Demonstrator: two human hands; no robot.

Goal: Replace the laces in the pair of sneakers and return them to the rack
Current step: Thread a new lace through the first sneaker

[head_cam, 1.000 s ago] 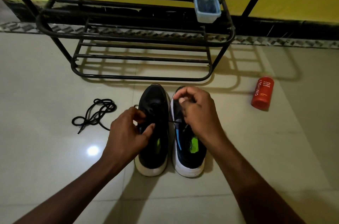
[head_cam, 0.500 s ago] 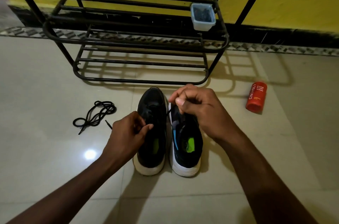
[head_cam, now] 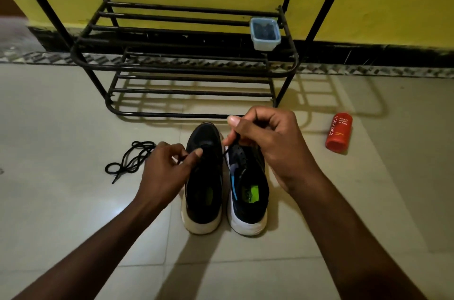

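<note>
**Both hands on laces above the pair of sneakers**

At your far left a loose lace (head_cam: 132, 159) lies coiled on the floor (head_cam: 61, 201), apart from the shoes. Next comes your left hand (head_cam: 167, 172), fingers curled, thumb and forefinger pinching a dark strand (head_cam: 181, 161) just beside the left sneaker (head_cam: 204, 189); you cannot tell whether this strand joins the lace in your other hand. The left sneaker stands upright on the floor, toe pointing away from you, touching or nearly touching the right sneaker (head_cam: 248, 196) at its side. A lace (head_cam: 232, 143) rises from the eyelets of the right sneaker into your right hand (head_cam: 267, 147), which is raised above the toe with fingers curled, pinching the lace between thumb and forefinger. Behind the pair stands the black rack (head_cam: 186, 69), with a small clear container (head_cam: 265, 33) on the right end of its middle shelf. Further right, a red bottle (head_cam: 339, 132) stands on the floor, well apart from the sneakers
</note>
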